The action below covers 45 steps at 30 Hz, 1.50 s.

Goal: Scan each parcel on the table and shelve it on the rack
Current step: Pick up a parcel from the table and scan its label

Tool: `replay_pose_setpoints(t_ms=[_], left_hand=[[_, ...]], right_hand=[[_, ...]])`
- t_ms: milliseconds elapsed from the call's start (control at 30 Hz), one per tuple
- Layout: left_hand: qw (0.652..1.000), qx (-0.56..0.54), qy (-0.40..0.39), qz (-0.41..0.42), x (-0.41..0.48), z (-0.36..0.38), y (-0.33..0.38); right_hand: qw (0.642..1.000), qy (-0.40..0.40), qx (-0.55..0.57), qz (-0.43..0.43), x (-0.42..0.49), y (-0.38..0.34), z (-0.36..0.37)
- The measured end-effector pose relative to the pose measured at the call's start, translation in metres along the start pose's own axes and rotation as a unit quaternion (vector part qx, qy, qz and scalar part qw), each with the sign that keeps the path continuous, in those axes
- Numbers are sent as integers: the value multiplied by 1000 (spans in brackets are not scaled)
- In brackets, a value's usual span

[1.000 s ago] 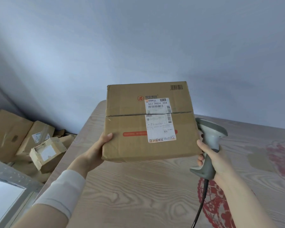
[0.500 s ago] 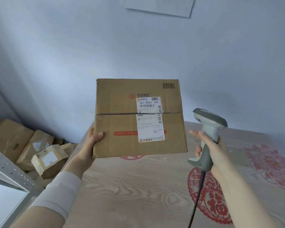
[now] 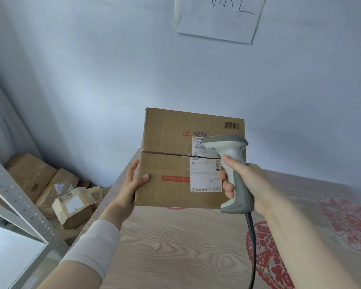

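Observation:
A brown cardboard parcel [image 3: 171, 161] with a white shipping label [image 3: 204, 174] is held upright above the table's far left corner. My left hand [image 3: 131, 182] grips its lower left edge, thumb on the front face. My right hand [image 3: 244, 182] grips the handle of a grey and white barcode scanner [image 3: 229, 155]. The scanner's head sits in front of the label's top part and hides some of it. Its dark cable [image 3: 251, 247] hangs down toward the table.
The wooden table [image 3: 175, 251] carries red paper-cut decorations [image 3: 346, 222] on the right. A grey metal rack [image 3: 19, 205] stands at the left edge. Several cardboard boxes [image 3: 71, 207] lie on the floor beside it. A paper sheet [image 3: 219, 17] hangs on the wall.
My right hand has swung the scanner left, from beside the parcel to in front of its label. The view tilted upward and the parcel sits slightly tilted now.

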<state>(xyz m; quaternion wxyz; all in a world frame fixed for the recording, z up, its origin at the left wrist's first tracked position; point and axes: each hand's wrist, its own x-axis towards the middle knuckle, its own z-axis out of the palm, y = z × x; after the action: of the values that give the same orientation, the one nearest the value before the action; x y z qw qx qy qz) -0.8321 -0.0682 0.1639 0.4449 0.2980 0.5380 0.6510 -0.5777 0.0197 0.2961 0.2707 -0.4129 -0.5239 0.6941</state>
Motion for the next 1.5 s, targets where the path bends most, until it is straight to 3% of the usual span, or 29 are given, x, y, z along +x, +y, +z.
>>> replay_pose_setpoints(t_ms=[800,1067,1200,1333,1500], left_hand=[[999,-33,26,-21,-12,-11,-1],[993,-62,95,27,-86,-53,40],[974,-64,201,84,-170,-83,67],[946,-72,299,105,-264,-100,83],[902,-37,406,142,-388,-111,108]], right_hand=[[1000,-7,-24,1,-19,-4,4],[990,100,4,-103,-8,8,7],[991,35,-11,-127,-3,17,43],[988,-74,-24,-132,-22,42,109],[960,-239,-34,-142,-73,58,201]])
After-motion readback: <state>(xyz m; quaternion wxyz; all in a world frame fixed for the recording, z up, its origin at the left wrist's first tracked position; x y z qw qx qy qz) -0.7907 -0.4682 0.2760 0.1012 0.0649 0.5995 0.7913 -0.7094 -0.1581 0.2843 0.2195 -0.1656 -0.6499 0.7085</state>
